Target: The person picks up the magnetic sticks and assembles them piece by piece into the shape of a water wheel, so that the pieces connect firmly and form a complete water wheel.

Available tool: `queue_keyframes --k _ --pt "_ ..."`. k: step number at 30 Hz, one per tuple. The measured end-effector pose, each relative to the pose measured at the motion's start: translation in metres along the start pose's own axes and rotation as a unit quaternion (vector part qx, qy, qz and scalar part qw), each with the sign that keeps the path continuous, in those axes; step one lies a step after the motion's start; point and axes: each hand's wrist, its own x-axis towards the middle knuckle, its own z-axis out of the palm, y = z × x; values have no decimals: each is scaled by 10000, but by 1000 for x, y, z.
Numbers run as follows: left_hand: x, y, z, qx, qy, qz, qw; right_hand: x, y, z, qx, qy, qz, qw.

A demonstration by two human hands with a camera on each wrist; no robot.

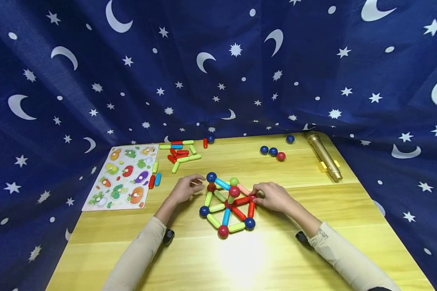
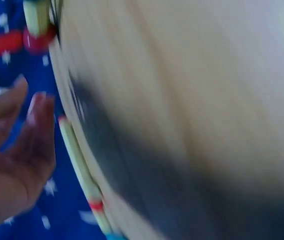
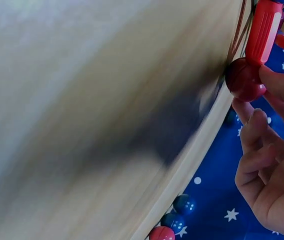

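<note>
A wheel-shaped frame of magnetic rods and balls lies mid-table in the head view, with a red hub ball (image 1: 228,205). From the hub stands a short green rod topped by a red ball (image 1: 234,191). At the frame's upper left corner, a blue ball (image 1: 211,177) sits raised above another red ball (image 1: 211,187). My left hand (image 1: 187,188) is beside that corner, thumb and fingers apart, holding nothing. My right hand (image 1: 273,197) pinches the red corner ball (image 3: 245,80) at the frame's right, where a red rod (image 3: 263,32) joins it. Its fingers partly cover that ball.
Loose green, red and blue rods (image 1: 183,159) lie at the back left, by a vegetable picture board (image 1: 105,202). Blue balls (image 1: 264,150) and a red ball (image 1: 281,156) sit at the back right. A gold tube (image 1: 322,153) lies near the right edge. A starry curtain (image 1: 218,101) surrounds the table.
</note>
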Motion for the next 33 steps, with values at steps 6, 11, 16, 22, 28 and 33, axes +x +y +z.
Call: queue_keyframes --k 6,11,16,22,28,33 --pt "-16 -30 -60 1514 1445 -1034 9724 -4 -1 4 -8 127 -11 9999" --pt "-12 -55 -90 2100 1350 -1417 9579 -8 1 3 89 59 73 9999" --pt "-5 -59 -88 2704 852 -1472 9476 -12 2 0 118 -33 121 9999" --pt "-7 -39 -72 2955 1230 -1107 9409 -13 3 0 80 -41 108 9999" --pt "-45 50 -37 1987 1428 -39 9696 -13 3 2 136 -110 170 9997" --pt "-69 108 3 1928 759 930 9739 -13 2 1 124 -48 213 9997"
